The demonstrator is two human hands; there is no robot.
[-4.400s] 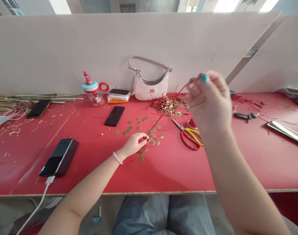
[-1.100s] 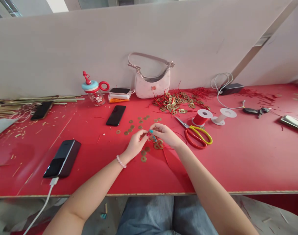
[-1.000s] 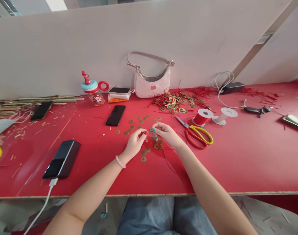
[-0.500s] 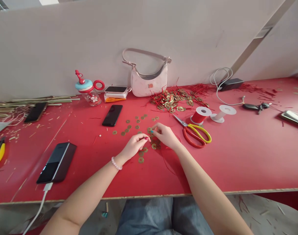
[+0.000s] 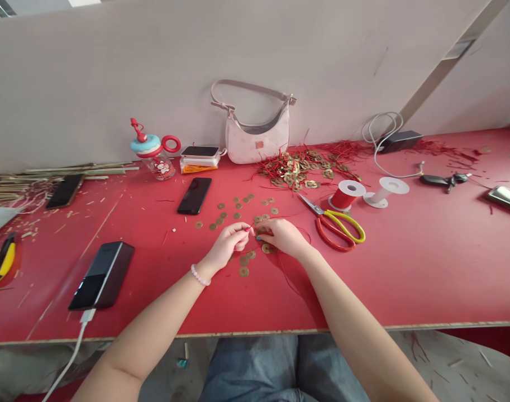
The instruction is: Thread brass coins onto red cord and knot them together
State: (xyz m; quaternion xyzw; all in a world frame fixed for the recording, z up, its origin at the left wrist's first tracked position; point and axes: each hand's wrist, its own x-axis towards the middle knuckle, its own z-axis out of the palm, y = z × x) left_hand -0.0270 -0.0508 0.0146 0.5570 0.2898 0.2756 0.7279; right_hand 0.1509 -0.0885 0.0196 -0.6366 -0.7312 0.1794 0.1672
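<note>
My left hand (image 5: 227, 244) and my right hand (image 5: 281, 235) meet fingertip to fingertip at the middle of the red table (image 5: 426, 262). Both pinch a thin red cord (image 5: 289, 277) that trails toward me from the right hand. Small brass coins with holes (image 5: 243, 261) lie loose under and around the hands, and several more (image 5: 237, 207) are scattered just beyond. Whether a coin is between the fingers is too small to tell.
Red-and-yellow scissors (image 5: 336, 227), a red cord spool (image 5: 346, 195) and an empty white spool (image 5: 386, 190) lie to the right. A heap of strung coins (image 5: 301, 168) sits before a pale handbag (image 5: 255, 133). Phones (image 5: 194, 195), a power bank (image 5: 102, 274) and a bottle (image 5: 154, 157) stand to the left.
Earlier my right hand was raised high, pulling the cord taut; it has come down to the left hand. In the last second both hands stay pinched together, shifting slightly.
</note>
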